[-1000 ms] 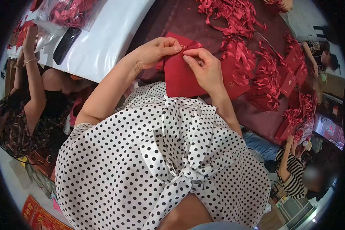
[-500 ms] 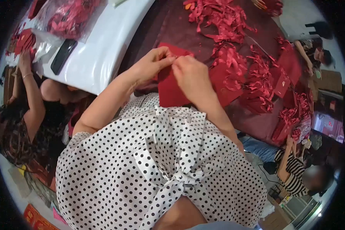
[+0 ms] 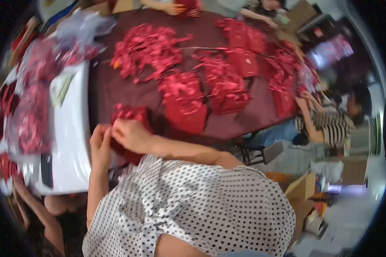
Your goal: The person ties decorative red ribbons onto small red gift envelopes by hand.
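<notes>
A red gift bag [image 3: 133, 156] is in front of me at the near edge of the dark red tablecloth, partly covered by my hands. My left hand [image 3: 100, 140] is closed, thumb and fingers pinched at the bag's edge. Right against it, my right hand [image 3: 133, 135] is closed too, its fingertips meeting those of the left. What exactly lies between the fingertips is hidden and blurred. Just beyond my knuckles shows bunched red ribbon [image 3: 126, 111]. To the right lies another red bag [image 3: 186, 115] topped with ribbon.
A heap of red ribbons [image 3: 148, 49] and more red bags [image 3: 229, 100] cover the dark tablecloth [image 3: 103, 92]. On the left are a white-covered table [image 3: 70, 145], a phone [image 3: 46, 171] and plastic-wrapped red goods [image 3: 30, 115]. A person in stripes [image 3: 336, 124] handles red pieces at right.
My view has turned right, so more of the table shows. My hands now appear further left and lower, still together at the red bag.
</notes>
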